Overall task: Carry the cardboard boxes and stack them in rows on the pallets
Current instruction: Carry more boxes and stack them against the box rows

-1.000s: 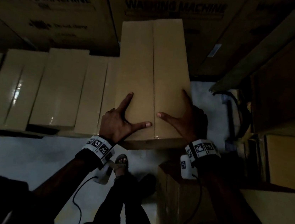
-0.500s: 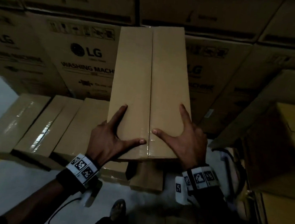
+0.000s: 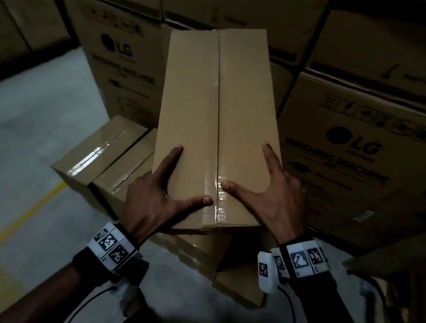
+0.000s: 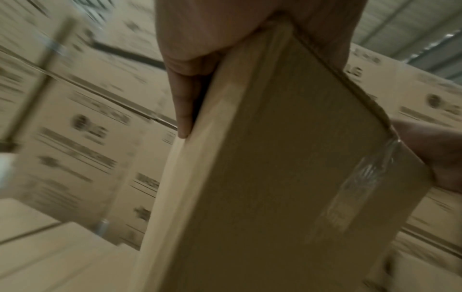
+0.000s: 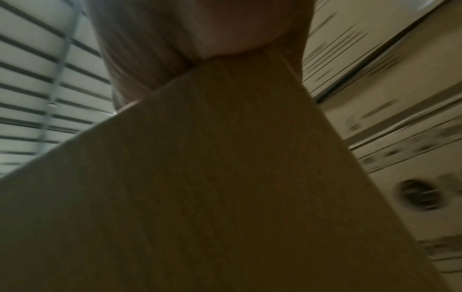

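We note stacked washing-machine cartons printed with LG marks across the top and right of the head view, all closed, so we cannot tell their contents. The grey floor fills the left of the frame, crossed by a yellow line. At centre, the long cardboard box is held off the floor, its top seam sealed with clear tape, contents unseen. Below and left of it lie low boxes side by side, also taped shut; whether a pallet lies beneath them we cannot tell. The left hand clamps the box's near left corner, thumb across the top, fingers along the side. The right hand clamps the near right corner likewise. Both wrists carry marker bands.
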A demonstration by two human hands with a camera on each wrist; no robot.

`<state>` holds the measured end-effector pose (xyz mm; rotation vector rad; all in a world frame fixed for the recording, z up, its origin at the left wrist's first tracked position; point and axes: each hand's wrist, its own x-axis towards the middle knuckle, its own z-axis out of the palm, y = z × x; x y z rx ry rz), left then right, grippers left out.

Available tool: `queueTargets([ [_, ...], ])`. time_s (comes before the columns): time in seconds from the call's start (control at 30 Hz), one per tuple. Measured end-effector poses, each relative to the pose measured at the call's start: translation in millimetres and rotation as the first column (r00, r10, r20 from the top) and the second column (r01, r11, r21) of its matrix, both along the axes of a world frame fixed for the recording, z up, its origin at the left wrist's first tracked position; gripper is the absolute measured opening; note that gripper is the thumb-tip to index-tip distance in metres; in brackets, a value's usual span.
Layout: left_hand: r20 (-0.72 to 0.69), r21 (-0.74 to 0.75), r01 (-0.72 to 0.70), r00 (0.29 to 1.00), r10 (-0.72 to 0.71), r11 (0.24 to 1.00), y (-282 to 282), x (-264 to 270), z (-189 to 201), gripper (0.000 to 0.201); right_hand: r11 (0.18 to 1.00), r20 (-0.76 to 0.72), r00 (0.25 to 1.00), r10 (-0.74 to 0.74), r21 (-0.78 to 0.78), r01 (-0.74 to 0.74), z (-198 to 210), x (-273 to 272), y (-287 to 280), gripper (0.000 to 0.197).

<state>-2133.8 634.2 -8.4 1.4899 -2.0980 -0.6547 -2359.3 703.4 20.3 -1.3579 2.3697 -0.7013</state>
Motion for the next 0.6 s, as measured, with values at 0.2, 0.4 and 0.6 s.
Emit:
queueTargets([
  [0.2, -0.068, 0.025, -0.156, 0.985, 0.157, 0.987, -58.0, 111.4, 8.5, 0.12, 0.986, -0.031, 0.986, 0.165, -0.009, -0.165, 5.3, 104.2, -96.6, 0.12],
  [0.4, -0.059, 0.04, -0.373, 0.925, 0.375, 0.927, -114.3, 238.4, 6.5, 0.12, 0.938, 0.021, 0.938, 0.347, -0.032, -0.346, -2.0, 230.2, -196.0, 0.121],
  [0.6, 0.003, 0.035, -0.564, 0.826, 0.564, 0.825, -153.7, 356.0, 3.5, 0.12, 0.826, -0.009, 0.827, 0.563, -0.019, -0.563, 3.9, 356.4, -281.4, 0.119],
])
